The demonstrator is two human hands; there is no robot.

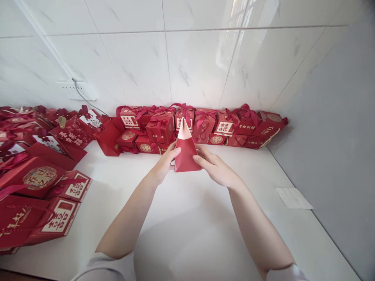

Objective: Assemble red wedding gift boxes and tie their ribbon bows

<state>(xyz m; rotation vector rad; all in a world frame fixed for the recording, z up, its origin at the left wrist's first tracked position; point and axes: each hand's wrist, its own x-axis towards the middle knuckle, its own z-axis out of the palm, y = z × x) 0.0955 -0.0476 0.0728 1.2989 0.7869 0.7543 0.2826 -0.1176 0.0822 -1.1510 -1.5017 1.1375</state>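
A red paper gift box (186, 154) is held between both hands above the white table, its pointed top flap standing up and showing a pale inner face. My left hand (165, 164) grips its left side, thumb on the near face and fingers partly hidden behind. On the right side my right hand (215, 166) holds it the same way, with the thumb pressed near the lower edge. Just beyond it, a row of finished-looking red boxes (225, 127) with ribbon bows stands stacked against the wall.
Many red gift boxes (39, 177) with ribbons and tags crowd the table's left side. A wall socket (77, 91) with a grey cable sits behind them. White paper (294, 198) lies by the grey panel (328, 148) on the right. White tabletop (190, 234) spreads in front.
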